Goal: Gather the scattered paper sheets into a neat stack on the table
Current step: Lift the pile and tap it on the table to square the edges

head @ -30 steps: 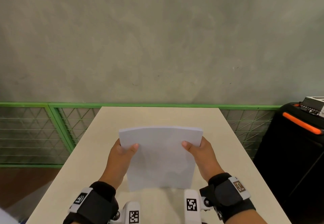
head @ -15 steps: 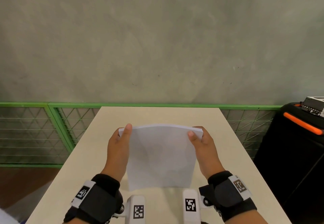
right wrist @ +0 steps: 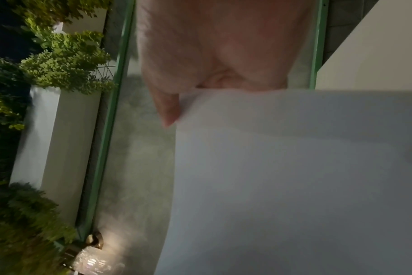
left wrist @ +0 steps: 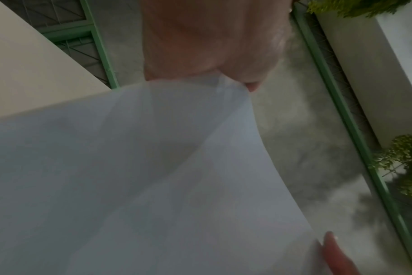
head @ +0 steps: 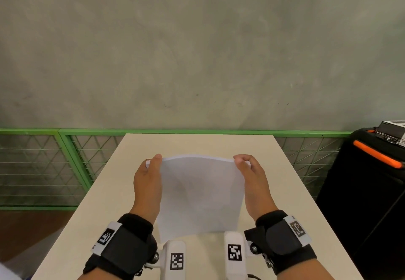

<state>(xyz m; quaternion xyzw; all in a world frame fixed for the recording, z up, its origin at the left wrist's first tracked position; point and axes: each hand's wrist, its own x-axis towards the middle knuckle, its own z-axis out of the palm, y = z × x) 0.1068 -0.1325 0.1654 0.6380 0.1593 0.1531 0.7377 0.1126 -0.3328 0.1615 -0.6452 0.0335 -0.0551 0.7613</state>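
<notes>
- Paper sheets [head: 200,194]: 1 white bundle, thin, matte, bowed; exact count can't tell; held upright over beige table [head: 109,192], mid-near.
- Left hand [head: 148,183] & right hand [head: 254,181]: 2, fingers pinch top corners.
- Green mesh rail [head: 65,161] behind.

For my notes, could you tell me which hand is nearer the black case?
Right. The right hand grips the paper's side toward the case; the left hand grips the far side.

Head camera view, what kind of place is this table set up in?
Probably a balcony or terrace: a beige table against a bare concrete wall, green mesh railing, and potted shrubs in white planters.
</notes>
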